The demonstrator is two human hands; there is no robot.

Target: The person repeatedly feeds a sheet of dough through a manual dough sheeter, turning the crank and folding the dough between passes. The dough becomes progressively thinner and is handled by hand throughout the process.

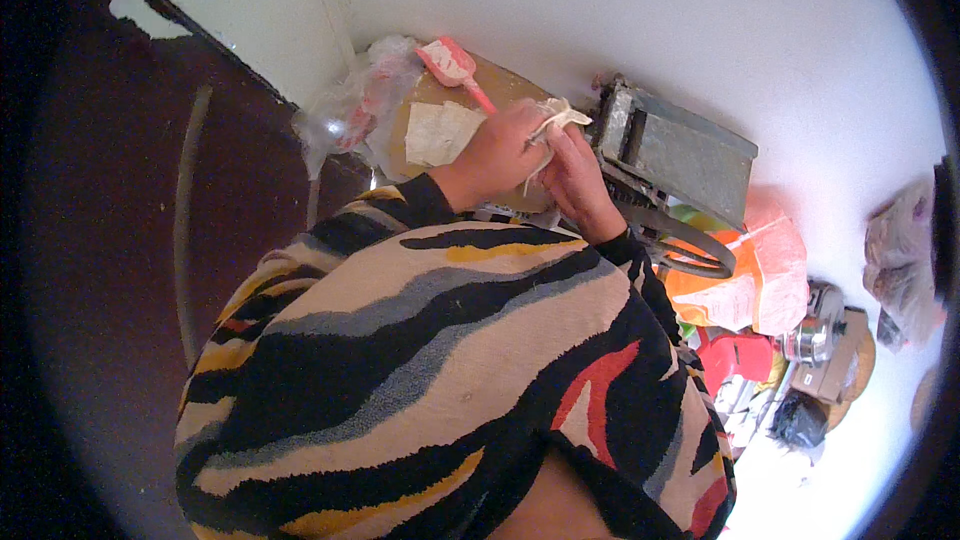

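Seen from above, a person in a sweater (440, 340) with wavy black, cream, grey and mustard bands holds both hands together over a tan counter (510, 82) set against a white wall (620, 10). The left hand (498, 150) and the right hand (578, 175) meet near the counter's right side, and between them is a bunch of pale, dough-like strips (566, 116). The fingers of both hands are closed on it; its ragged ends stick out above the knuckles, and a thin strand hangs below. Just left of the left hand, a flat pale sheet (438, 132) lies on the counter. Beyond it rests a red scoop (448, 62) with white powder in its bowl, its handle pointing toward the left hand. A crumpled clear plastic bag (345, 110) covers the counter's left edge. Just right of the right hand stands a grey metal machine (690, 155), dusted pale, with a dark spoked wheel (718, 262) on its near side. Farther right are an orange and white bag (745, 275), a red container (737, 357), a shiny metal pot (806, 343) and a black plastic bag (800, 418).
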